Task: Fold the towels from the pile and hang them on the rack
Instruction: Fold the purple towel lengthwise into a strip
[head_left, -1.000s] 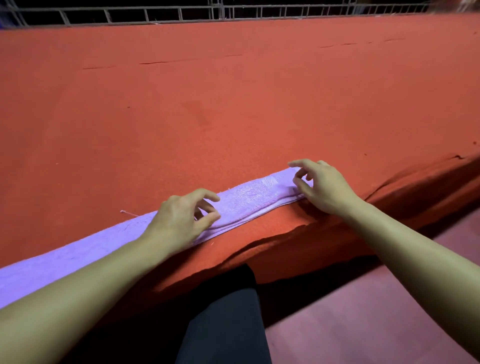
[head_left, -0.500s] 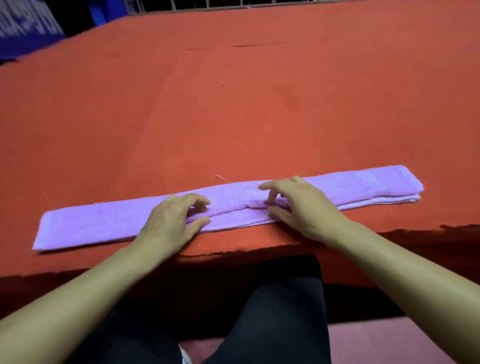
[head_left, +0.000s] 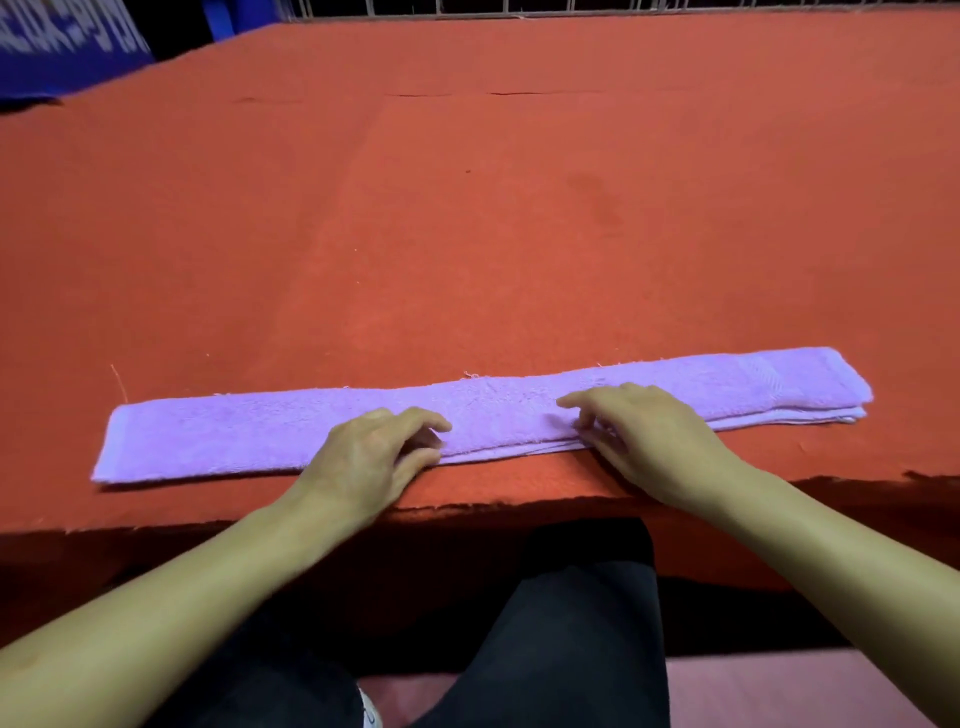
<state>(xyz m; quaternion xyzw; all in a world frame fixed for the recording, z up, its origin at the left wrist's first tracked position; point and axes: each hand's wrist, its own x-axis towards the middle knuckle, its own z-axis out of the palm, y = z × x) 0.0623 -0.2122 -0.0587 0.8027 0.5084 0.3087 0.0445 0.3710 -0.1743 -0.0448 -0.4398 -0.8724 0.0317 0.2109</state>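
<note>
One large worktop covered in orange-red felt cloth (head_left: 467, 234) carries everything, with a white wire grid rail (head_left: 519, 8) along its far edge; I cannot tell whether that rail is the rack. On the worktop, close to the near edge, lies the long lilac terry towel (head_left: 234, 434), already folded lengthwise into a narrow strip with its layers stacked at the right end. No pile in view. Both hands sit near the strip's middle, close together: left hand (head_left: 371, 457) with fingers curled, thumb and fingers pinching the near edge of the towel; right hand (head_left: 644, 436) likewise curled, fingertips on top and thumb at the near edge. Judgement: next is a crosswise fold or lift. To do it well, grip all layers together, keep edges aligned, and lift evenly so the strip doesn't unroll or sag.
</note>
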